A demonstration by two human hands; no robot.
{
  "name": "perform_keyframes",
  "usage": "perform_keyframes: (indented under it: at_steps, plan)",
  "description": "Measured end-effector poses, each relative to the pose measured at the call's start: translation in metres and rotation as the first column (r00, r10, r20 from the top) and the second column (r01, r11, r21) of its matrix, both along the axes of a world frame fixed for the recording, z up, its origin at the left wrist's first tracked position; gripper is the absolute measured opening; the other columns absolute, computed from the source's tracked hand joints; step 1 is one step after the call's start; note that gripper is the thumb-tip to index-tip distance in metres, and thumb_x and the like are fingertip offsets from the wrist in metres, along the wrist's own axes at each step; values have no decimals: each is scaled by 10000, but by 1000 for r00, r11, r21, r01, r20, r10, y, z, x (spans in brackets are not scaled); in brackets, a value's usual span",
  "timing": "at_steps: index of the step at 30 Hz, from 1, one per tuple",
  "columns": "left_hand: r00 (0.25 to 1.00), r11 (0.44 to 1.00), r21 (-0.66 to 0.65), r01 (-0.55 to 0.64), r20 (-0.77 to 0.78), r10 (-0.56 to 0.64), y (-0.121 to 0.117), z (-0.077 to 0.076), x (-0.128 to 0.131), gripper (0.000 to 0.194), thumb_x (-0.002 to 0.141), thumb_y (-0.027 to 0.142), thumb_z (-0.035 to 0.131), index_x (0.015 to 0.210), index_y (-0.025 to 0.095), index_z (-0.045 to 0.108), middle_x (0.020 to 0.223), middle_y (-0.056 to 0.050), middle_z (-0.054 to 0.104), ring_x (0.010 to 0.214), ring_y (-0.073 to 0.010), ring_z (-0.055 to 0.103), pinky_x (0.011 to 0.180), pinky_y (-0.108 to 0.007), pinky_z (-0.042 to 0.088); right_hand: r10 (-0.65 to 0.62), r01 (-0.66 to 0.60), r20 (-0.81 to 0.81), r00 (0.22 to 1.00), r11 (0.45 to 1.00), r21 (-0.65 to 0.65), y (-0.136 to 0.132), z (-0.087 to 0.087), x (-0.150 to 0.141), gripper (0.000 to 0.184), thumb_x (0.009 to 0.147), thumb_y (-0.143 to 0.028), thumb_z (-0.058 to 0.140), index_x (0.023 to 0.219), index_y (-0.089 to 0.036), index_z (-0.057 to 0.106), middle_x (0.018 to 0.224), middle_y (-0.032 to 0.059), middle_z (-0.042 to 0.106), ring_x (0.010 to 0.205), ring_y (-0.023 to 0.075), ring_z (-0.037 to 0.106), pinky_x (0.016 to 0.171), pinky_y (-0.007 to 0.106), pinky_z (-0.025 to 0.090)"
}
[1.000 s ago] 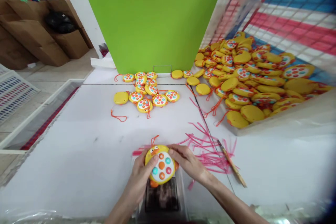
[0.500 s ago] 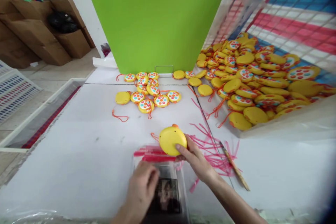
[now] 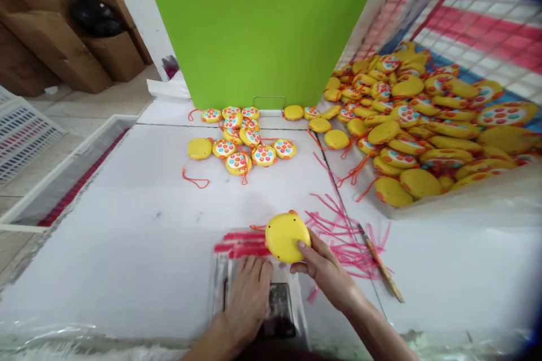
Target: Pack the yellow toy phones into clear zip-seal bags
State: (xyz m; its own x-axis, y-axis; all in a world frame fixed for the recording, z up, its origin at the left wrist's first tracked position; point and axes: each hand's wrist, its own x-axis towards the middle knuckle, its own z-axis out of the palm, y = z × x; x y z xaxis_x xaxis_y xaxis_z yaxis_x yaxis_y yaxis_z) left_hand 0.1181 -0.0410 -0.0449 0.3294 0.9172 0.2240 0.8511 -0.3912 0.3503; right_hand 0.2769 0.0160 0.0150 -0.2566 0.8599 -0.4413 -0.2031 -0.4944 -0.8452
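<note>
My right hand [image 3: 326,271] holds a round yellow chick-shaped toy [image 3: 288,238] by its lower right edge, thumb on the plain back. An orange cord loop [image 3: 257,228] sticks out at the toy's left. Just left of it, my left hand [image 3: 250,290] is closed, knuckles up, at the near edge of some flat pink plastic strips [image 3: 241,237]. Its fingertips are tucked under, so anything in them is hidden. Beneath this hand lies a clear plastic tray or sleeve [image 3: 219,276] with a dark flat rectangular object [image 3: 282,304] in it.
Several chick toys with coloured buttons [image 3: 238,163] lie at the back of the white table. More fill a bin [image 3: 427,208] at right. Pink strip scraps [image 3: 355,259] and a thin wooden-handled tool [image 3: 383,268] are right of my hands. A green panel [image 3: 262,28] stands behind.
My left hand has moved up and right to the pink strips, beside the toy. My right hand, still holding the toy, has shifted slightly right and nearer to me. The view has tilted a little.
</note>
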Motion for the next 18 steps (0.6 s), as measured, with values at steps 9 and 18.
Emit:
perform_keyframes:
  at_steps: [9,18]
  plan:
    - [946,981,-180,-77,297,129,-9,3,-15,401,837,101,446,1229,173,405,1101,-97,587,997,-227,538,842,-413,467,318,-362,393,863,932,39,-13,11,33,666,804,-537,536,1369,-222,374,964,47,593,658,145,597,674,338,547]
    - [969,992,-108,62,245,-34,-2,3,-18,255,880,125,384,1033,179,582,955,-73,627,865,-201,546,802,-390,465,471,-478,234,851,878,-28,-28,25,44,524,808,-485,572,1262,-232,508,926,47,599,733,168,609,639,291,552]
